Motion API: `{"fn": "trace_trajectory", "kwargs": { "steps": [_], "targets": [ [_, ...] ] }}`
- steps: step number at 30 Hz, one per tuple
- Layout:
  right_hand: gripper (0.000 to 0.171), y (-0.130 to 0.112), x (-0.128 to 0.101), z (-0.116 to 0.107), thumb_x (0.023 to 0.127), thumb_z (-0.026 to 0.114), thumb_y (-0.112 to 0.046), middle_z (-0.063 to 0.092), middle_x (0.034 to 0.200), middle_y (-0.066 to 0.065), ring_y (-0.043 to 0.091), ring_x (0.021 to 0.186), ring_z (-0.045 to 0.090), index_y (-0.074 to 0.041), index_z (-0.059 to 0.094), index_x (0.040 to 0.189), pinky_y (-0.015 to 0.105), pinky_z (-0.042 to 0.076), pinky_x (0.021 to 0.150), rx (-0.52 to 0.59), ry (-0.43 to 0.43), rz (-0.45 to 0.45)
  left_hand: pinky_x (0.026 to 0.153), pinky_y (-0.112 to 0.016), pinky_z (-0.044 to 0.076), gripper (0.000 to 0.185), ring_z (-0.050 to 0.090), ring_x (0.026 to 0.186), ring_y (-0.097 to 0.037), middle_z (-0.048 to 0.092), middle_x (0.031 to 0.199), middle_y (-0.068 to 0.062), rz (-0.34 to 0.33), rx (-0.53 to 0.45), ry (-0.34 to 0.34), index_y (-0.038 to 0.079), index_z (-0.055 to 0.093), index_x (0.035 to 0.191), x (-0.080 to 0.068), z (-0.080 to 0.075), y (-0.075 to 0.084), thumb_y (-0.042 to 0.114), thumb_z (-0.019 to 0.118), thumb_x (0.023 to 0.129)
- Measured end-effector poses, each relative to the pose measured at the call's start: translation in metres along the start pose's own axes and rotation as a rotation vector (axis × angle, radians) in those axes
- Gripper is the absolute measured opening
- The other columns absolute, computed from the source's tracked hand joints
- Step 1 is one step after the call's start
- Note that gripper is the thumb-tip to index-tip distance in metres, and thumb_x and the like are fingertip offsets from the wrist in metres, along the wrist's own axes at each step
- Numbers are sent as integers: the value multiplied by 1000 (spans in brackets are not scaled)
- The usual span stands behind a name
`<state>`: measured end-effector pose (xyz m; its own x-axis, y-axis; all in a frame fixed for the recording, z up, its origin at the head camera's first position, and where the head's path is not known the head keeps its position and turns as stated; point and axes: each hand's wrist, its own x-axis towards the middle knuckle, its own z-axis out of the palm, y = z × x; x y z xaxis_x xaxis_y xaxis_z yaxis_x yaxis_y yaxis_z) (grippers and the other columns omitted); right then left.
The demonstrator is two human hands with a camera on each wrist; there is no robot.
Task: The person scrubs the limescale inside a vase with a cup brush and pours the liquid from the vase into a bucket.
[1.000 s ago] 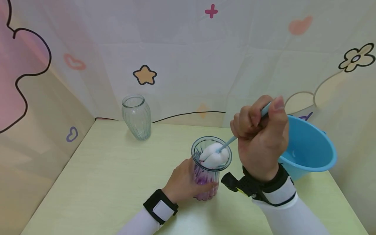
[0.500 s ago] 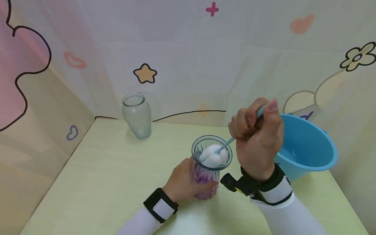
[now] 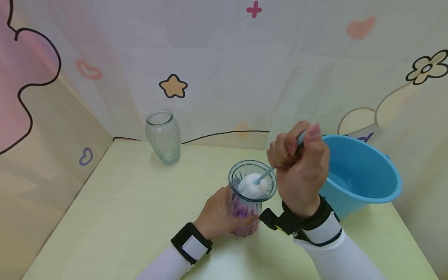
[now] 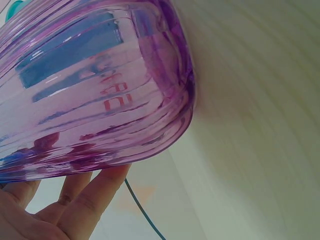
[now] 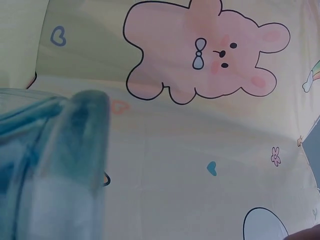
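A ribbed glass vase, clear above and purple below, stands on the table near the middle of the head view. Around its lower side wraps my left hand, thumb across the front; the left wrist view shows fingers against the purple glass. My right hand grips the light blue handle of a sponge bottle brush, raised above and right of the rim. The brush's white sponge head sits inside the vase mouth, its lower end hidden. Close up in the right wrist view is the blurred bluish vase rim.
A second clear ribbed glass vase stands at the table's back left. A blue plastic basin is at the right, partly behind my right hand. The pale table meets a printed curtain at the back.
My right hand has moved left and slightly down with the brush handle, and the sponge head has shifted slightly in the vase mouth. My left hand keeps its hold on the vase.
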<state>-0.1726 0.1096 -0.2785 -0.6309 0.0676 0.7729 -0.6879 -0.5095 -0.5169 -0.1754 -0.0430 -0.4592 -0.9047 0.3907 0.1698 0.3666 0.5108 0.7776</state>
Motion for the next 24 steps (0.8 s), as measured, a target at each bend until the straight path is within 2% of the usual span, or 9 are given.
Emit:
{"fn": "trace_trajectory", "kwargs": {
  "steps": [8,15,24],
  "targets": [
    [53,6,-4,1,107,54,-41,27,55,2,13,42,25,-5,39,72,26,17,38,-22,-8,-18,86,-35,59,77,67,102,-12,69,116,4,20,30,9,25,50,136,1,0,-1,58,85,76],
    [53,9,-8,1,106,55,-43,28,55,2,13,42,26,-6,40,72,27,18,38,-48,0,-21,88,-36,59,80,67,104,-13,68,119,4,-13,12,-7,26,47,140,0,-1,0,58,85,77],
    [52,13,-12,2,106,54,-42,30,54,1,13,41,27,-6,41,71,26,19,38,-73,11,-23,89,-36,59,79,67,103,-12,68,118,5,-22,-8,-14,27,48,138,1,-1,0,57,86,77]
  ]
}}
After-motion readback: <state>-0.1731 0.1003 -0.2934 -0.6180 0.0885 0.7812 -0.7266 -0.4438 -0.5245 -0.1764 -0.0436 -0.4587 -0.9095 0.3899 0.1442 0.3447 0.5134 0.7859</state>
